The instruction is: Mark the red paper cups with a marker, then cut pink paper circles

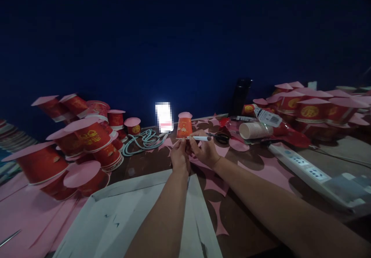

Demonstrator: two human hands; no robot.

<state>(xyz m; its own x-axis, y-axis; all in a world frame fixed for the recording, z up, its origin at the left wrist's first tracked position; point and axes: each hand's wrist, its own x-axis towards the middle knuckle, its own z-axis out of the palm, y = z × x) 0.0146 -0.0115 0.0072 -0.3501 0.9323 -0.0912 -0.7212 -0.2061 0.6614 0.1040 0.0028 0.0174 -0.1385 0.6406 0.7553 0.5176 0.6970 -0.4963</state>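
Observation:
My right hand (205, 151) is closed around a white pen (199, 138), which lies nearly level with its darker end to the right. Beside it, my left hand (180, 155) has its fingers pinched together; what they hold, if anything, is too small to make out. Just beyond both hands stands an upside-down red paper cup (184, 127) with a pink paper disc (185, 115) on top. The fingers overlap the cup's lower rim in view, and I cannot tell whether they touch it. Black-handled scissors (222, 138) lie right of the pen.
Red cups with pink discs are piled at left (89, 136) and right (311, 111). A light-blue cable (142, 142) and bright phone (164, 115) lie behind. A white box lid (116, 211), pink paper offcuts (216, 184), nested cups (255, 130) and a power strip (301, 163) surround my arms.

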